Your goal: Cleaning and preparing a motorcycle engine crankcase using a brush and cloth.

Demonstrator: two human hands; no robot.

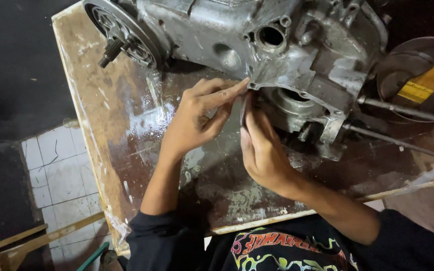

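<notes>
The big grey engine case (pixel 277 55) lies at the top middle of the frame on the dirty worktop (pixel 126 125). The left hand (pixel 197 120) and right hand (pixel 262 145) press their fingers together on its lower edge, pinching something thin and dark. The work there looks unfinished.

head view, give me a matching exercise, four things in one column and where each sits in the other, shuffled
Things:
1. engine casing
2. left hand
3. yellow-handled brush
4. white floor tiles

Places:
A. lower left, beside the bench
B. far right edge, over a round dark pan
C. top of the worn wooden bench
D. fingertips at the casing's lower edge, next to the right hand

Pairs: 1-C, 2-D, 3-B, 4-A
</notes>
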